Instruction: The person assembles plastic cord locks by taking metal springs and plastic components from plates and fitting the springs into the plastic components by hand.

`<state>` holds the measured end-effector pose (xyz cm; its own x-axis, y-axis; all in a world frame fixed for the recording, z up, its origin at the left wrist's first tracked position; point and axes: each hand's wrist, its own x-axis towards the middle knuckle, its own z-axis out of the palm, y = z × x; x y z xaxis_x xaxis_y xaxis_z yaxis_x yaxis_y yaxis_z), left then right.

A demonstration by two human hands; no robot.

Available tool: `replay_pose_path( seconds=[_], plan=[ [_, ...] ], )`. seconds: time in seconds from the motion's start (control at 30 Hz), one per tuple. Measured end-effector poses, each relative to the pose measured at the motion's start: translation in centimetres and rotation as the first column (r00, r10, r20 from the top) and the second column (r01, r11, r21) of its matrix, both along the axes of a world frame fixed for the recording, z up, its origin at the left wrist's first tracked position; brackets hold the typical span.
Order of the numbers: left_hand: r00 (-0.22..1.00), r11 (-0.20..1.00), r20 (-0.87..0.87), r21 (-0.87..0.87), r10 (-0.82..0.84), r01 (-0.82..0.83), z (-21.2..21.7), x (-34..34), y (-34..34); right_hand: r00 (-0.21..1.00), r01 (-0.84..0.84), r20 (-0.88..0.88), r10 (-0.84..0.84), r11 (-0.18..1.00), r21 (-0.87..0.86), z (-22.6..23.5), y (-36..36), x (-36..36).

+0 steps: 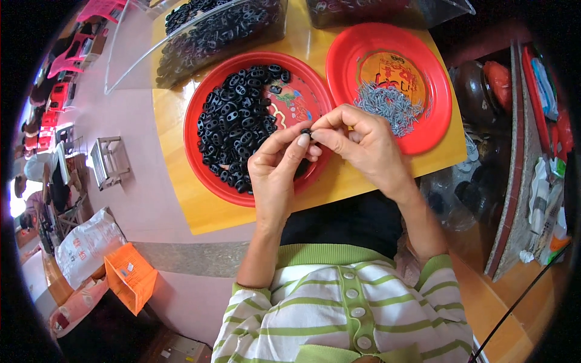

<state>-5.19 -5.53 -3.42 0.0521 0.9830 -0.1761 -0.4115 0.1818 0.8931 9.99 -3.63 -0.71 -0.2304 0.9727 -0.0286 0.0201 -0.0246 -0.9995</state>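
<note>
My left hand [276, 172] pinches a small black plastic piece [307, 131] between thumb and fingertips. From the other side my right hand [368, 145] closes its thumb and forefinger right at that piece. Whatever is between the right fingertips is too small to make out. Both hands are over the inner edges of two red plates. Under and left of them, the left red plate [192, 163] holds a heap of black two-holed plastic pieces [233, 124]. On the right red plate [439, 103] lies a pile of thin grey metal bits [390, 109], like short screws or springs.
The plates rest on a yellow tabletop [203, 212]. Behind them stand a clear bin [266, 21] of black pieces and another clear bin [387, 12]. A metal stool [109, 162] and an orange box [130, 275] are on the left. At right is a shelf edge [508, 163].
</note>
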Motion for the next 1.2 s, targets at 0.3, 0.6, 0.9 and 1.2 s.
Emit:
replay_pose_path(
  seconds=[0.3,0.6,0.9,1.2],
  plan=[
    [0.933,0.995,0.352,-0.089,0.076,-0.048,-0.1,-1.1,0.6,0.935,0.009,0.313,-0.167,0.893,0.450,-1.0,6.9,-2.8],
    [0.910,0.994,0.407,-0.101,0.083,-0.046,0.0,-1.2,0.6,0.786,-0.153,0.547,-0.288,0.767,0.623,-3.2,10.5,-5.9],
    [0.928,0.995,0.364,-0.080,0.077,-0.051,0.1,-1.0,0.4,0.854,-0.107,0.483,-0.195,0.842,0.528,-2.7,9.4,-5.6],
    [0.911,0.998,0.408,-0.037,0.066,-0.056,-0.1,-0.9,0.4,0.995,0.005,-0.103,-0.002,0.999,0.031,-0.6,4.4,-1.7]
  ],
)
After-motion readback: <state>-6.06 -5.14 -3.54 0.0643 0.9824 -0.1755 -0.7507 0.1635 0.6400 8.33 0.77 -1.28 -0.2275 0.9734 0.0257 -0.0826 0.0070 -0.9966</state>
